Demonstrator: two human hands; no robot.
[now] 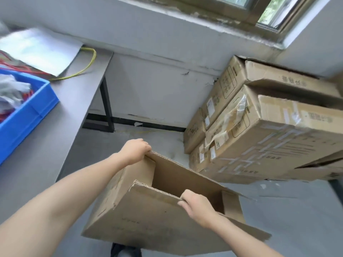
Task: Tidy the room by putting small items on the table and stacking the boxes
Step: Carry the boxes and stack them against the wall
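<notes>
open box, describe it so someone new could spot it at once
Under the window, stacked cardboard boxes fill the right corner. In front of them, the left hand and right hand grip one more box. It alone is in hand, tilted, its inside showing.

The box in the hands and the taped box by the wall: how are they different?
The held box is open on top; the taped box has its flaps down. The left hand and right hand grip the held box; the taped box sits on other boxes. Both are brown cardboard.
</notes>
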